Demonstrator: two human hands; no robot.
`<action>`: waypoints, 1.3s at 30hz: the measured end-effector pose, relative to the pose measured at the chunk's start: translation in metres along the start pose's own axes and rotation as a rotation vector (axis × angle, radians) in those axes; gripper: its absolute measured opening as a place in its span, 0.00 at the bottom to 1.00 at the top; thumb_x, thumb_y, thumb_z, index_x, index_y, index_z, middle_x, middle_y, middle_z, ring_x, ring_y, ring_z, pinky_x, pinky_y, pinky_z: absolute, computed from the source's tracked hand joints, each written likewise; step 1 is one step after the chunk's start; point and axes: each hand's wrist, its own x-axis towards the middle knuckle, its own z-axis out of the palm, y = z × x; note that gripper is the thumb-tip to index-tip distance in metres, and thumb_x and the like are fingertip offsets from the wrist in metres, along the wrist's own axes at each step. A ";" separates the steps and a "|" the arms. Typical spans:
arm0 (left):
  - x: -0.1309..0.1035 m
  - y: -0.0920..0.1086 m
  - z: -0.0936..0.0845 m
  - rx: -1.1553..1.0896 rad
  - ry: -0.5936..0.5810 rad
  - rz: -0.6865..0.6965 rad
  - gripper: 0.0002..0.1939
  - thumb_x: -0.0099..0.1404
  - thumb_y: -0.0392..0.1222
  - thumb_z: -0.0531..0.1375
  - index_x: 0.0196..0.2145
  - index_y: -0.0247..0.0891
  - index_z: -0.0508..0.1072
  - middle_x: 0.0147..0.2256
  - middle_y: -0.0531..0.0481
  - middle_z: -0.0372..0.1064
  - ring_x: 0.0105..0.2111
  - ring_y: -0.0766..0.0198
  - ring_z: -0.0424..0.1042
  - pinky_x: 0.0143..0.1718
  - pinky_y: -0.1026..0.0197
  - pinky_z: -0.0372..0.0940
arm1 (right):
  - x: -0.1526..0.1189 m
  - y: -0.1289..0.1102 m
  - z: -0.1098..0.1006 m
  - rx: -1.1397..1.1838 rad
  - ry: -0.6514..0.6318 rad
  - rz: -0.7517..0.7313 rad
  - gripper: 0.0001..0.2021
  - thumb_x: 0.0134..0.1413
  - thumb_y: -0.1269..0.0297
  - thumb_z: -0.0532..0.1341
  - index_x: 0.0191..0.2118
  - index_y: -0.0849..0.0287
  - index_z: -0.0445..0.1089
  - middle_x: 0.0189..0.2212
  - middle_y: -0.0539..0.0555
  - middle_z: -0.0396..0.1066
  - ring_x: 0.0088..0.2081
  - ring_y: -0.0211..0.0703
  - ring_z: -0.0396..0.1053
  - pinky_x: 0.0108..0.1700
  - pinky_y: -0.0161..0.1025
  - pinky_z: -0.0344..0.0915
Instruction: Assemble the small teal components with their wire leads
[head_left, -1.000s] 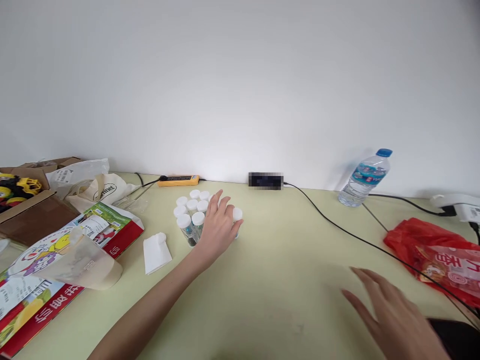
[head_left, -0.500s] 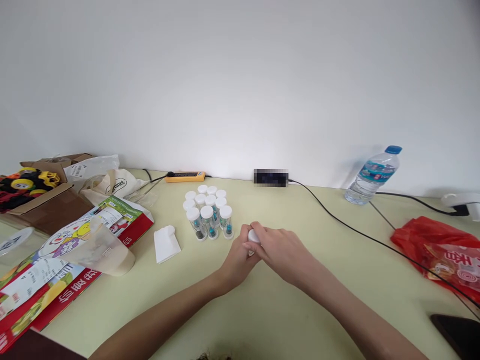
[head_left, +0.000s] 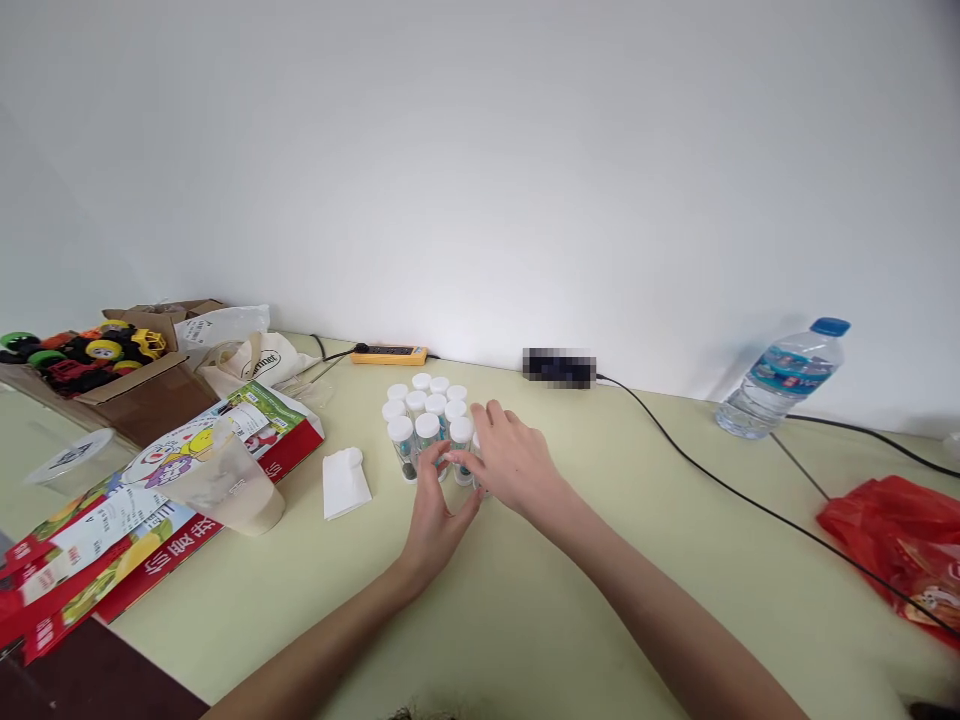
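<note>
Several small sand timers (head_left: 403,450) stand upright in a tight cluster, clear tubes with white caps and blue or dark sand inside. At the cluster's right front edge, my right hand (head_left: 514,458) curls around one more sand timer (head_left: 478,470), mostly hidden behind its fingers. My left hand (head_left: 435,515) is in front of the cluster, thumb and fingers spread apart. Its fingertips reach close to the front timers; whether they touch them I cannot tell.
Folded white tissue (head_left: 346,488) lies left of the timers. Farther left are a tilted plastic cup (head_left: 240,495), a red printed carton (head_left: 289,455) and a box of toys (head_left: 135,400). A power strip (head_left: 388,355), water bottle (head_left: 784,380), black cable (head_left: 675,455) and red bag (head_left: 877,520) are also there.
Both hands have moved left from the bare tabletop to the cluster, bringing the timer they held together. My left hand has let go and spread its fingers. The view has shifted slightly.
</note>
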 end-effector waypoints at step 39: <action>-0.002 0.018 -0.001 -0.545 -0.604 -0.485 0.28 0.40 0.42 0.68 0.36 0.38 0.57 0.25 0.54 0.65 0.25 0.67 0.65 0.26 0.65 0.60 | -0.024 0.084 -0.036 0.730 -0.391 -0.210 0.14 0.58 0.58 0.50 0.35 0.55 0.71 0.34 0.51 0.67 0.34 0.38 0.64 0.35 0.34 0.59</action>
